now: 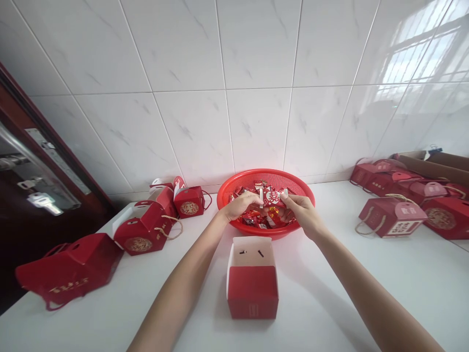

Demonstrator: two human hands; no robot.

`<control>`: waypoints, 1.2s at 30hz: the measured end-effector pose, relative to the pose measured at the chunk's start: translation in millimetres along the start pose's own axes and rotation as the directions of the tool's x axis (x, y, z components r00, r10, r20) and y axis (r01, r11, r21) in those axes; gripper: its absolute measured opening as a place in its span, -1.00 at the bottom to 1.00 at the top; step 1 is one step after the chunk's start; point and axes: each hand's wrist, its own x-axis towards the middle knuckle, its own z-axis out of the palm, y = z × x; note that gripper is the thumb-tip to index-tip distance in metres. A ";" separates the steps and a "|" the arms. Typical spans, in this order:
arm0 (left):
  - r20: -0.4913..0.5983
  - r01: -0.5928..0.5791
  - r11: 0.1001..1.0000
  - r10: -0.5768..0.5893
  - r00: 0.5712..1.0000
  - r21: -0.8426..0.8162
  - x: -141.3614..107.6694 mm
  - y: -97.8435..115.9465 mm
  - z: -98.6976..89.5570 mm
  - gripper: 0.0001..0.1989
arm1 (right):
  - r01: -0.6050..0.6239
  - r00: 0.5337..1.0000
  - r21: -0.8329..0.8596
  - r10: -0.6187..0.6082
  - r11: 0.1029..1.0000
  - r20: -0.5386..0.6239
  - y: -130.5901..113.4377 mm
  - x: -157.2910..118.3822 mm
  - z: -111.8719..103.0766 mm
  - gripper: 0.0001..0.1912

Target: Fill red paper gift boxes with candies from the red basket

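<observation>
Over a red plastic basket [267, 174] of wrapped candies, my left hand [242, 205] and my right hand [301, 209] pinch a red candy packet [271, 197] with white lettering. Each hand grips one white end of it. More candies [252, 220] in red and gold wrappers lie below in the basket. Close in front of me stands a red gift box [252, 292], its top open and its pale inside showing two slots in the back flap.
Several red gift boxes [144, 230] with cords line the left side of the white table [311, 313]. At the right are more red boxes [392, 215] and a brown carton [447, 164]. A tiled wall [256, 122] rises behind. A door with keys [46, 200] is at far left.
</observation>
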 end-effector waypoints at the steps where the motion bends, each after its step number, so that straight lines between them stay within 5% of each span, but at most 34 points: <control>1: -0.006 0.003 1.000 -0.003 1.000 -0.002 -0.1 -0.4 0.0 -0.71 | 0.000 1.000 -0.002 0.000 1.000 0.002 0.4 0.2 0.0 -0.32; 26: -0.072 -0.005 0.996 0.012 0.997 0.092 -1.8 6.0 6.1 -0.68 | 0.024 1.000 -0.067 -0.023 0.997 0.022 2.9 -0.9 1.3 -0.30; 36: 0.007 -0.170 0.937 0.176 0.984 0.305 -0.8 6.0 4.0 -0.51 | 0.039 0.996 -0.126 -0.028 0.991 0.083 3.2 -3.0 4.6 -0.29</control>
